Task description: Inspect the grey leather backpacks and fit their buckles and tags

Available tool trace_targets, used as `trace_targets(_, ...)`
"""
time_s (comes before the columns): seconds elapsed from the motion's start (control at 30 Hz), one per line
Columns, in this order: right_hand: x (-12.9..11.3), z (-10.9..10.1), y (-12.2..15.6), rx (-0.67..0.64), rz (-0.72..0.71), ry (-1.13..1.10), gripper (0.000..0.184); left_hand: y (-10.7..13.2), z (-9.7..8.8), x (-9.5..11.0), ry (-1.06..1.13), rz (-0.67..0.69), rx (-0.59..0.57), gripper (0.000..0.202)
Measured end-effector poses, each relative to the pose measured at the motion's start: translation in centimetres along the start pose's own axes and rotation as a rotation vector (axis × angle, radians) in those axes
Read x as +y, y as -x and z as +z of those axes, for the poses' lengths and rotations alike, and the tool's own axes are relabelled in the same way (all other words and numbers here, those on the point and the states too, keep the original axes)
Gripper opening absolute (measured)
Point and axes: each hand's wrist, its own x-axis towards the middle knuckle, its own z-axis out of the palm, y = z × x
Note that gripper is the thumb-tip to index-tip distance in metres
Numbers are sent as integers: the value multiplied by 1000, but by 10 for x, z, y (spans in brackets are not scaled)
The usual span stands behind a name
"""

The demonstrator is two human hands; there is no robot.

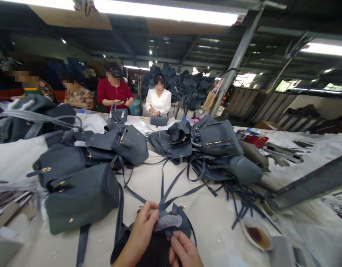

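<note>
Head cam shot: the left hand (pixel 141 230) is pinching the top of a slate-gray leather backpack (pixel 178 226) at 6 o'clock, right by a pale wad of tissue (pixel 168 222). The right hand (pixel 186 250) is half-curling against it, can't tell if it's gripping. The bag is sitting on the counter (pixel 212 218), with more backpacks (pixel 216 137) heaping up around 12 o'clock.

1. The black bag (pixel 148 248) runs off the bottom edge, partly hidden behind the left hand (pixel 140 231) and right hand (pixel 186 250).
2. Those fingers hide exactly what they pinch.
3. What lies in the white dish (pixel 246 228) is too blurred to tell.
</note>
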Motion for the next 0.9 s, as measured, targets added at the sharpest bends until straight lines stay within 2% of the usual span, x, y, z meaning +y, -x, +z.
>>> trace_targets(0.03, -6, 10, -5, 13, -27, 14, 60, 0, 1, -4, 5, 1, 23, 35)
trace_targets(0.1, -15, 24, -12, 54, -84, 11, 59, -2, 2, -6, -8, 3, -4, 32)
trace_targets(0.2, -19, 29, -12, 53, -115, -9, 57, -7, 3, 6, -173, 86, -15, 19)
trace_targets(0.3, -16, 16, -4, -67, -6, -21, 57, -4, 4, 24, -477, 352, 91, 20)
trace_targets(0.33, -14, 9, 1, -112, 40, -21, 55, 0, 4, 28, -551, 444, 85, 21)
trace_targets(0.4, -13, -4, 10, -170, 110, -20, 48, 9, 5, 30, -631, 568, 3, 27)
trace_targets(0.5, -16, -16, 22, -178, 103, -19, 44, 25, 9, 17, -559, 625, -79, 32)
trace_targets(0.6, -23, -15, 29, -139, 7, 78, 40, 35, 14, 1, -306, 522, -41, 31)
trace_targets(0.67, -26, -10, 29, -105, -34, 126, 38, 37, 18, -5, -117, 343, -4, 26)
trace_targets(0.8, -31, 1, 27, -65, -52, 76, 42, 36, 24, -7, 279, -53, 21, 15)
trace_targets(0.9, -36, 6, 27, 15, -70, 50, 41, 37, 23, -8, 485, -222, 49, 25)
